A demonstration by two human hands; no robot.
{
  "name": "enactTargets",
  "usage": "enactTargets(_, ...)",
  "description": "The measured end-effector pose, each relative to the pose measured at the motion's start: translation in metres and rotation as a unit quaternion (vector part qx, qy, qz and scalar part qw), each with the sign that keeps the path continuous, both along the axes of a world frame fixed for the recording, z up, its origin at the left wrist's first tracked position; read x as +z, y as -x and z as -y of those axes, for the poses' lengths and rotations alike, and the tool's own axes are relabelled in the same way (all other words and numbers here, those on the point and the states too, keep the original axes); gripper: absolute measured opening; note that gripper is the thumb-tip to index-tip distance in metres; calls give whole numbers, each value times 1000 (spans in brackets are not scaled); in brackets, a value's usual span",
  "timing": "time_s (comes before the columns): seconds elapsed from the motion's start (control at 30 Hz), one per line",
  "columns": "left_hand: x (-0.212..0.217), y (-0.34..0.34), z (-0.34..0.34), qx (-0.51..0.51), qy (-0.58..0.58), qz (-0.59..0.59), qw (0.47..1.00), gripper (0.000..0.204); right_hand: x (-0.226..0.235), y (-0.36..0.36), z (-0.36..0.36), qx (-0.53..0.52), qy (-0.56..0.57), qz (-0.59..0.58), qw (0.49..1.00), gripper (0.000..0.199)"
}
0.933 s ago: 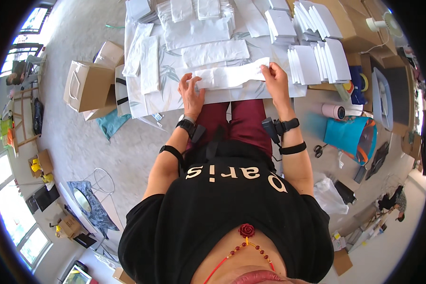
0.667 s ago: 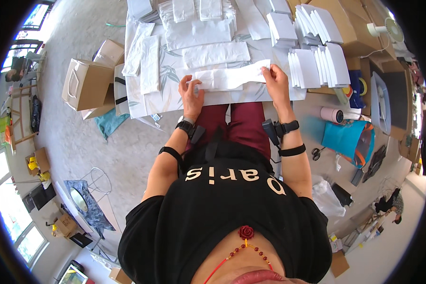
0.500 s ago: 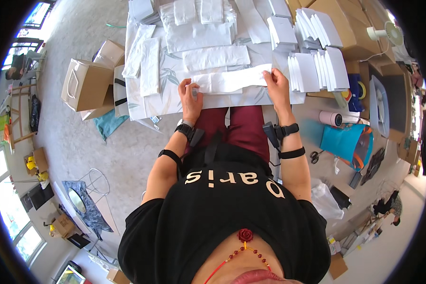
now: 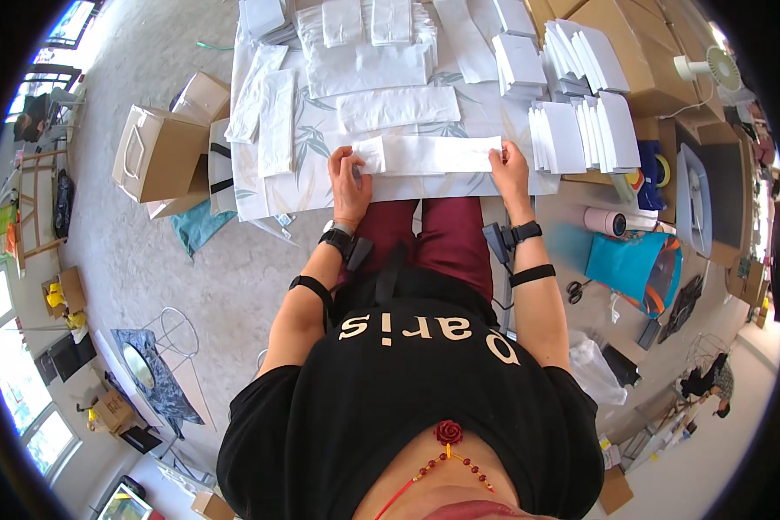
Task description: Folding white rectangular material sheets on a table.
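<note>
A long, thin white strip lies nearly flat along the front edge of the cloth-covered table. Its left part looks crinkled, with a layer over it; whether it is paper or film, I cannot tell. At the left end, my left hand has its fingers curled and thumb close to them, closed on the strip's edge. My right hand pinches the right end between thumb and fingers. Just beyond lies another crinkled white sleeve, and a narrow upright one is left of it.
Stacks of folded white sheets stand on the table's right side. A pile of wide white sleeves lies farther back. Cardboard boxes flank the table on the left; a blue bag and scissors are on the right.
The strip's raised, curved right end has come down and now lies straighter. My right hand has moved slightly down and toward me; my left hand has barely moved.
</note>
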State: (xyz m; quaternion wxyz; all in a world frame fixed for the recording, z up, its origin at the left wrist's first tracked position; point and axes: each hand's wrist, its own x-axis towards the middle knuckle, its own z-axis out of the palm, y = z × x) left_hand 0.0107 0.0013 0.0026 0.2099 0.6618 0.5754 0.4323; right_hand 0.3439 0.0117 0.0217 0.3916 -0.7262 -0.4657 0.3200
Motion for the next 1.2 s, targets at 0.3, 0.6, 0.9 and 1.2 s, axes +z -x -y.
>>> enactTargets(0.3, 1, 2, -1, -22, 1, -3, 1000, 29, -14, -7, 3, -10, 2, 128, 992, 32)
enactTargets(0.6, 2, 3, -1, -17, -5, -14, 1000, 26, -17, -9, 5, -10, 32, 124, 992, 33)
enactTargets(0.9, 2, 2, -2, -14, -11, -16, 1000, 26, -16, -8, 5, -7, 18, 134, 991, 32)
enactTargets(1.2, 1, 1, -1, -9, -9, -20, 1000, 24, -21, -10, 6, -9, 30, 140, 990, 32)
